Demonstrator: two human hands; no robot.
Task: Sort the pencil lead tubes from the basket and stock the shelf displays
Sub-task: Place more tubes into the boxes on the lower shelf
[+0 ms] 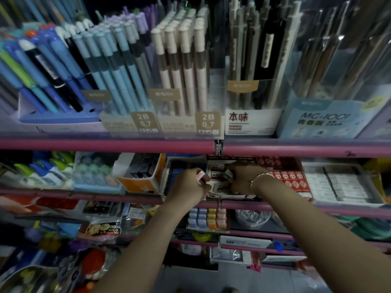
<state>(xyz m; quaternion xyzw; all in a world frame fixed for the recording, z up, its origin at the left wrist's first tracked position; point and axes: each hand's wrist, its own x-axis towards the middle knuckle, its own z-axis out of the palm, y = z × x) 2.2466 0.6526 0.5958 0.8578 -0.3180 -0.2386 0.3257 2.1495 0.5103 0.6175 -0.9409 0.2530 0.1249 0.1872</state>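
Observation:
Both hands reach into the second shelf level. My left hand grips a few small lead tubes, one with a red-and-white label, fingers curled round them. My right hand, a bracelet on its wrist, pinches a small white-capped lead tube over an open display box with white and black printing. Left of that box stands a tray of dark blue lead tubes. To its right lies a block of red-and-white lead packs. The basket is not in view.
Above, behind a pink shelf rail, stand clear boxes of mechanical pencils. An orange carton sits left of the hands, white eraser packs to the right. Lower shelves hold small stationery and coloured blocks.

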